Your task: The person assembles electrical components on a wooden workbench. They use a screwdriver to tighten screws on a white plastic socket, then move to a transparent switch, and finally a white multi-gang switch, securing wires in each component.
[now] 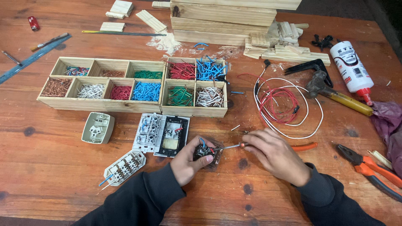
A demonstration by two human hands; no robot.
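two hands, left hand [190, 161] gripping one switch module [206, 152], right hand [274, 155] one screwdriver [234, 146]

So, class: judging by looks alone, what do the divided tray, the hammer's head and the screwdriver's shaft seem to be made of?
Divided tray: pale, unfinished wood, apparently; grain shows on its walls.
Hammer's head: dull dark metal, probably steel, worn.
Screwdriver's shaft: thin bright metal, glinting; right hand grips it, left hand holds a small wired part.

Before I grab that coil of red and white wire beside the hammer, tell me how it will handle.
The coil of red and white wire lies in loose, untied loops, so it will probably flop and spread when lifted. It looks thin, so likely light. A strand runs near the hammer, so it may snag there.
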